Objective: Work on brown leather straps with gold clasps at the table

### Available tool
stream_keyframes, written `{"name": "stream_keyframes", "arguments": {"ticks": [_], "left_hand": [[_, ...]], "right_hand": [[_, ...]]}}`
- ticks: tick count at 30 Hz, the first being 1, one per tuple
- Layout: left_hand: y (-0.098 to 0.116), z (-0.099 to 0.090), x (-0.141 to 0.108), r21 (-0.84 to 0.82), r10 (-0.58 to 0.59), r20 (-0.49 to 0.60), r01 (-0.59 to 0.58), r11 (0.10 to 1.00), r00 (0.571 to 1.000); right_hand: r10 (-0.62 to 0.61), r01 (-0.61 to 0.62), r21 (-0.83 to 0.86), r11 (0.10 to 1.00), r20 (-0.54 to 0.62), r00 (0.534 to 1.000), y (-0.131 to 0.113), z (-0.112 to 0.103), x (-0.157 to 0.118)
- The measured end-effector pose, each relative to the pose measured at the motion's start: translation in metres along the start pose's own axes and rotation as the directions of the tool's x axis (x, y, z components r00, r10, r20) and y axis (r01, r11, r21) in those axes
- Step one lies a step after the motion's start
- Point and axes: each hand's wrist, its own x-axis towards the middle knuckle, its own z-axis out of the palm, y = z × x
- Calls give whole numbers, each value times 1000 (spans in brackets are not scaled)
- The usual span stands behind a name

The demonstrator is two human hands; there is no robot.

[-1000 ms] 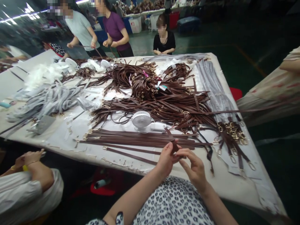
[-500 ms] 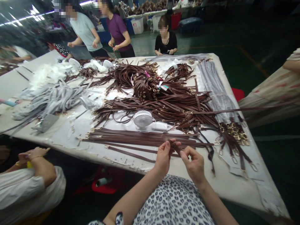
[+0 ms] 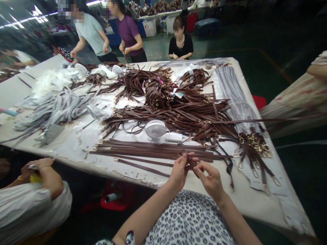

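Observation:
Both hands are closed on a short piece of brown leather strap (image 3: 190,162) above the table's near edge. My left hand (image 3: 179,170) pinches it between thumb and fingers, its upper end sticking out past the fingertips. The lower end is gripped by my right hand (image 3: 209,178), close beside the left. Just beyond my hands lies a row of straight brown straps (image 3: 148,149) with gold-coloured buckles at their left ends. Whether the held piece carries any metal fitting is hidden by my fingers.
A small white fan (image 3: 155,130) lies behind the row. Further back is a big heap of brown straps (image 3: 163,114). Plastic-wrapped straps with gold clasps (image 3: 255,144) hang toward the table's right edge (image 3: 288,183). Co-workers sit and stand around; one in white (image 3: 33,200) is at left.
My right hand has shifted slightly left, closer to my left hand, and the held strap has turned a little. The co-worker at left has moved their hands slightly.

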Motion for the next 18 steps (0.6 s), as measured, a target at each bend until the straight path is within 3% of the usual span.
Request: {"name": "stream_keyframes", "arguments": {"ticks": [9,14,18], "left_hand": [[-1,6,-2,-77,66,32,-63,995,997],[1,8,-3,-227,15,22,-10,974,1000],[1,12,-3,-334,12,109,25,942,994]], "right_hand": [[-16,11,-65,998,-85,996,4,6,3],[-101,75,-174,982,-146,984,10,15,2],[-161,114,-228,967,-200,967,13,22,1]]}}
